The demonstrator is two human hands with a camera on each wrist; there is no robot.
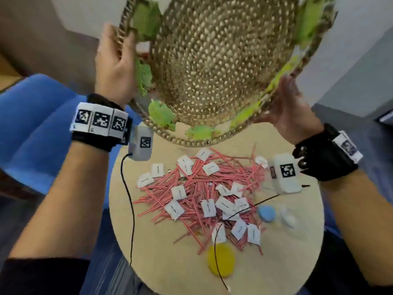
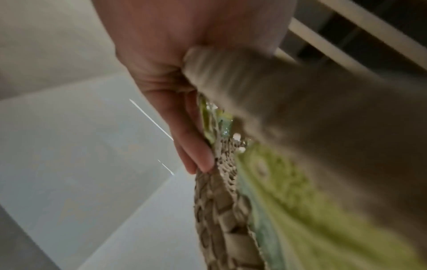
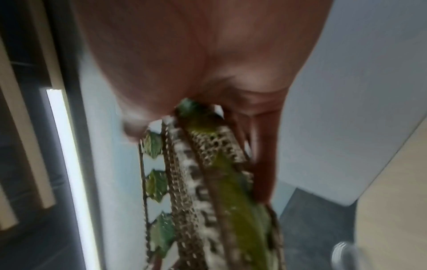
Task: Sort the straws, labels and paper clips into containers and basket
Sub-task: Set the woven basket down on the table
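Observation:
I hold a round woven basket (image 1: 214, 67) with green leaf trim tilted up on edge above the table, its underside facing me. My left hand (image 1: 116, 60) grips its left rim (image 2: 215, 191); my right hand (image 1: 291, 103) grips the right rim (image 3: 203, 164). Below it, a heap of red-and-white striped straws (image 1: 195, 199) lies mixed with white labels (image 1: 209, 207) on the round table. A blue lid (image 1: 265, 212), a clear container (image 1: 288, 219) and a yellow lid (image 1: 221, 260) lie near the pile. I cannot make out any paper clips.
The round pale wooden table (image 1: 161, 252) is small and its edges are close around the pile. A blue seat (image 1: 38, 128) stands at the left. Black cables (image 1: 127, 188) from my wrist cameras hang over the tabletop.

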